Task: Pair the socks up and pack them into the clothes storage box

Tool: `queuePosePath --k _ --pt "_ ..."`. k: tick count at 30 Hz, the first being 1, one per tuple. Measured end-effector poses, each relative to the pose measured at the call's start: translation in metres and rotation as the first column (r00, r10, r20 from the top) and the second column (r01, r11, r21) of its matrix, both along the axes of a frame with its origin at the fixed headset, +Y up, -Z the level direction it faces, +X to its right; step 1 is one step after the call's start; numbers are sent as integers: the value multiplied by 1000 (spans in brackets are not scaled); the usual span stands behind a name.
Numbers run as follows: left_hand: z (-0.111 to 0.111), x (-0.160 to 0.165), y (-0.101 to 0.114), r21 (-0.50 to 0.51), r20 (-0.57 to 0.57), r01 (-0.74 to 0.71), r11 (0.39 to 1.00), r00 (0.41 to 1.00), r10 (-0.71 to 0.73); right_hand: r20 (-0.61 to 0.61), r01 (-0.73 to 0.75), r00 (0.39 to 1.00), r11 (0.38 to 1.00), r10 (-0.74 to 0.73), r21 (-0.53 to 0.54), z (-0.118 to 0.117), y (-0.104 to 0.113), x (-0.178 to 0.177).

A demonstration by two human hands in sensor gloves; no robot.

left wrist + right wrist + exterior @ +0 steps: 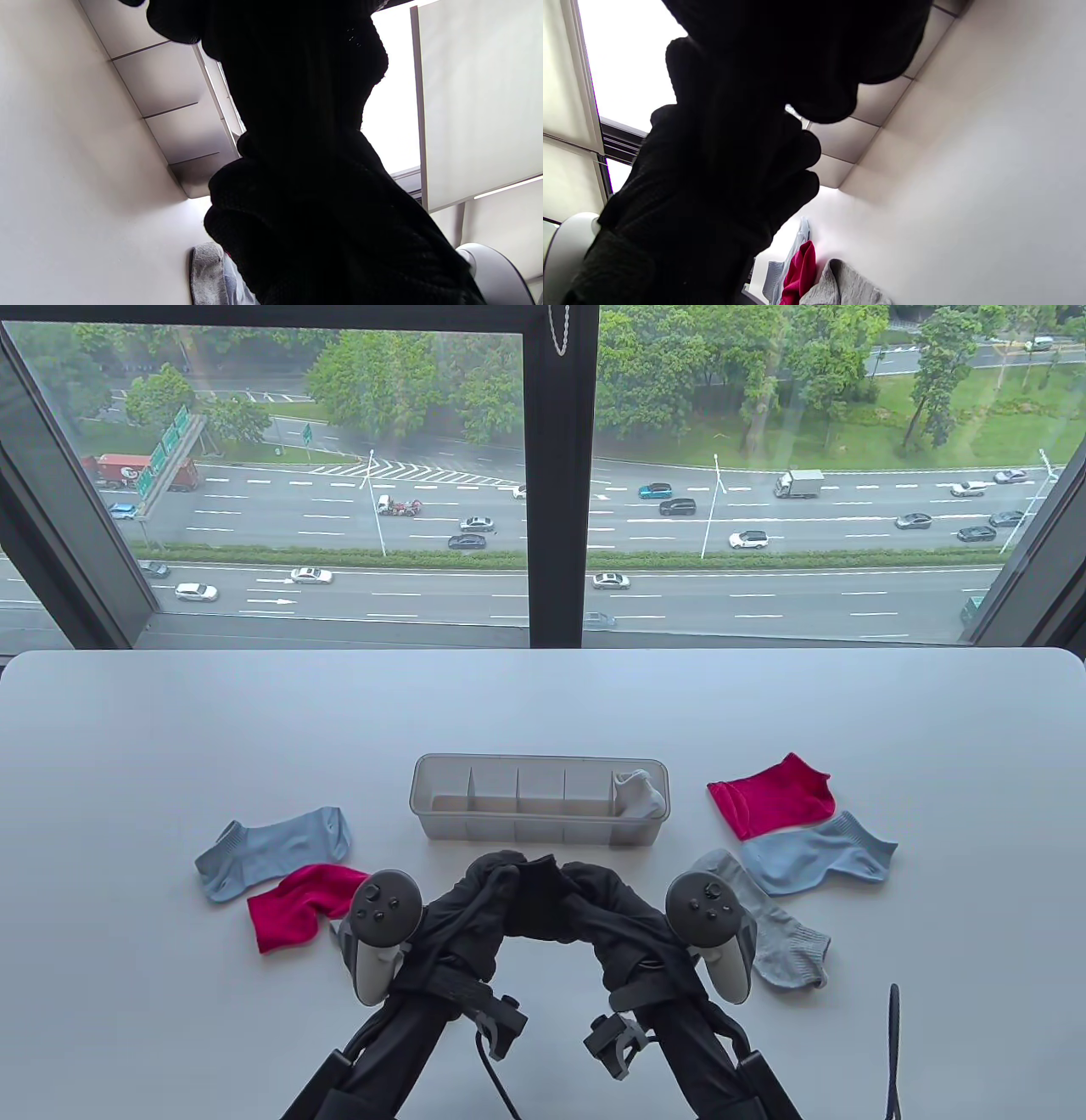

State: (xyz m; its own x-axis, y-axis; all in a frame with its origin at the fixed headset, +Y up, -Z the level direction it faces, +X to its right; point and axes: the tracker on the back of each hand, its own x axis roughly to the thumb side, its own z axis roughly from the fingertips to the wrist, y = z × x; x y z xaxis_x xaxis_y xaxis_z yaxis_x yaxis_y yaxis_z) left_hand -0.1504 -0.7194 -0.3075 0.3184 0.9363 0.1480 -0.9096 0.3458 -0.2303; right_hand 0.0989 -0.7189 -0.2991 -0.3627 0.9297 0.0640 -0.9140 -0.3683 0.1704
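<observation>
Both hands, left (488,891) and right (585,899), clutch black sock bundle (536,891) before storage box (540,809). Advise: roll tight, seat in vacant compartment.

A white desk (170,729) with rounded far corners stands against a window. Near its middle rests a translucent storage box (450,820), long side toward the person, split by dividers into compartments. To the box's left lie a light blue sock (271,848) and, nearer the person, a red sock (293,903), the two overlapping slightly. To the box's right lie another red sock (772,797), a second light blue sock (819,853) just in front of it, and a grey sock (776,937) closest to the person
</observation>
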Motion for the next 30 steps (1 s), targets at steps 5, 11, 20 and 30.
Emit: queuePosePath --k 5,11,20,30 --pt "-2 8 1 68 131 725 686 675 -726 337 -345 891 936 304 67 -17 34 32" --pt "-1 19 -1 79 166 861 502 485 -859 431 -745 583 665 689 -55 -77 86 -2" --pt "-3 6 6 34 132 831 555 547 -827 236 -898 280 341 931 -279 -147 47 -65" --pt "-2 13 2 64 175 843 534 518 -838 242 -915 360 391 901 -96 -128 55 -74"
